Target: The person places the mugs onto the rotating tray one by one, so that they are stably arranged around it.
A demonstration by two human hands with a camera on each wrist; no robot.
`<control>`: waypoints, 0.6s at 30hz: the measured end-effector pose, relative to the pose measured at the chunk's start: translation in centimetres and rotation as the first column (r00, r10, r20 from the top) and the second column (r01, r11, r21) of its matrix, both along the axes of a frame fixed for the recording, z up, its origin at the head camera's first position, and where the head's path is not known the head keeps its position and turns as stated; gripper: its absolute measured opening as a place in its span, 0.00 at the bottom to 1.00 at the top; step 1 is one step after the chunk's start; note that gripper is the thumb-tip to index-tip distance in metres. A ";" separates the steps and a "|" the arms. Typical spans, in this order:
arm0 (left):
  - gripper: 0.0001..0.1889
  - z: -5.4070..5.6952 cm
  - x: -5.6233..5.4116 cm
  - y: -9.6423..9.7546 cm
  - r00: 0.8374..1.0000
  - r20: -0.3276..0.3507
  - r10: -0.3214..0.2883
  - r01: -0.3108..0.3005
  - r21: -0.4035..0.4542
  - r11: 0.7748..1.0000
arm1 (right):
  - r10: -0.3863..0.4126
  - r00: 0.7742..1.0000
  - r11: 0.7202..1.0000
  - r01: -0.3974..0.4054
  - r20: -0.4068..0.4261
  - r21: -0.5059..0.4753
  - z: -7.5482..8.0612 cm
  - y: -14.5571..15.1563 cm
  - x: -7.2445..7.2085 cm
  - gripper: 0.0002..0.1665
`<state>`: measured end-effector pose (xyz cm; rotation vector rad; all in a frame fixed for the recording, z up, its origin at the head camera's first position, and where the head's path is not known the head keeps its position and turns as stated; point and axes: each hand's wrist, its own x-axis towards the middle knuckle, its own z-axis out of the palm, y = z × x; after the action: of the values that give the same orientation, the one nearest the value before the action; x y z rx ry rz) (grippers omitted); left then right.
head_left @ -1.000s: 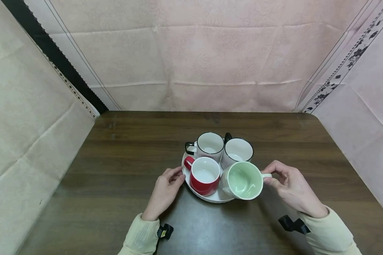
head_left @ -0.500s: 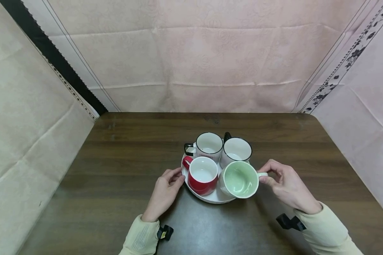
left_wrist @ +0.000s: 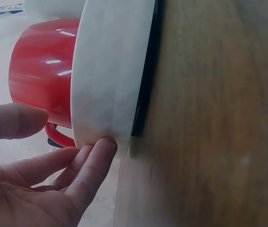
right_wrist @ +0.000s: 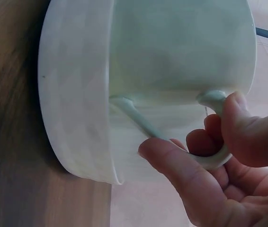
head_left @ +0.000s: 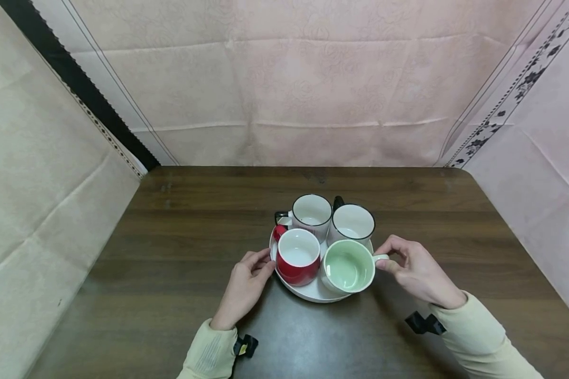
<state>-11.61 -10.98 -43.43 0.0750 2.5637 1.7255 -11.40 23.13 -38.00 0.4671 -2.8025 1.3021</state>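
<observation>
A round white tray carries several mugs. At its front right is a pale green mug; my right hand pinches its handle between thumb and fingers. In the right wrist view the handle runs between thumb and forefinger, and the mug's base is at the tray's rim. My left hand rests at the tray's left edge. Seen from the left wrist, its fingertips touch the tray's outer wall, and the thumb lies close by the red mug. That mug stands at the tray's front left.
Two white mugs with black rims stand at the tray's back: a left one and a right one. Everything is on a brown wooden table. Pale cloth hangs behind the table's far edge.
My right hand has moved left with the green mug, farther over the tray. The red mug has shifted slightly left and back. My left hand stays at the tray's edge.
</observation>
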 end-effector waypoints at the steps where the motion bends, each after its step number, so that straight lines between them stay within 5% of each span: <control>1: 0.21 0.0 0.0 0.0 1.000 -0.002 -0.001 0.001 0.003 1.000 | 0.003 1.000 1.000 -0.003 0.008 -0.005 -0.1 0.0 0.0 0.06; 18: 0.22 -0.1 -0.1 0.0 1.000 0.003 -0.006 0.006 -0.001 1.000 | 0.020 0.999 0.998 -0.022 0.041 0.050 -0.5 -0.2 -0.5 0.03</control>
<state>-11.72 -10.98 -43.50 0.0799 2.5593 1.7214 -11.90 22.89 -38.55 0.4792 -2.8776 1.2607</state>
